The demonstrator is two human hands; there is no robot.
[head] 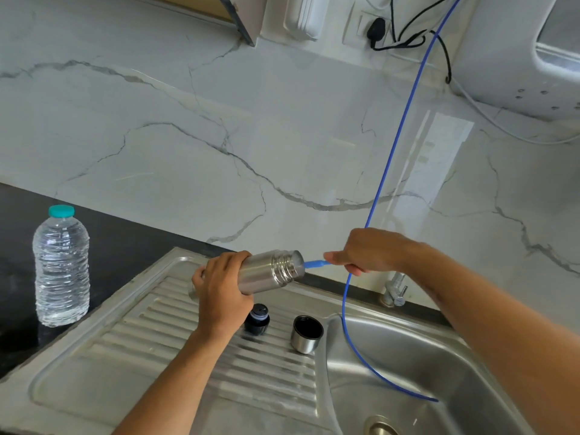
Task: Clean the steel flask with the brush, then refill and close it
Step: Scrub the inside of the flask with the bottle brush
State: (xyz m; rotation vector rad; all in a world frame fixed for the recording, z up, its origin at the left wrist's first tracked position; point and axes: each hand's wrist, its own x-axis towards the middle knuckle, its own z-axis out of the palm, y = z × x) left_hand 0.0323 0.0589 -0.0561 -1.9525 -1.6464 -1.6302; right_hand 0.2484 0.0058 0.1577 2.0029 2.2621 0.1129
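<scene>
The left hand (219,296) grips the steel flask (270,271) sideways, mouth toward three o'clock, so the right hand (367,251), pinching the blue brush handle (315,264), can scrub inside.

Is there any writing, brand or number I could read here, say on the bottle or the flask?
None can be read.
Water bottle: clear, no label visible.
Flask: bare steel where it shows, no print visible.
Cup lid and stopper: no marks visible.
White appliance on the wall: no text visible.
</scene>
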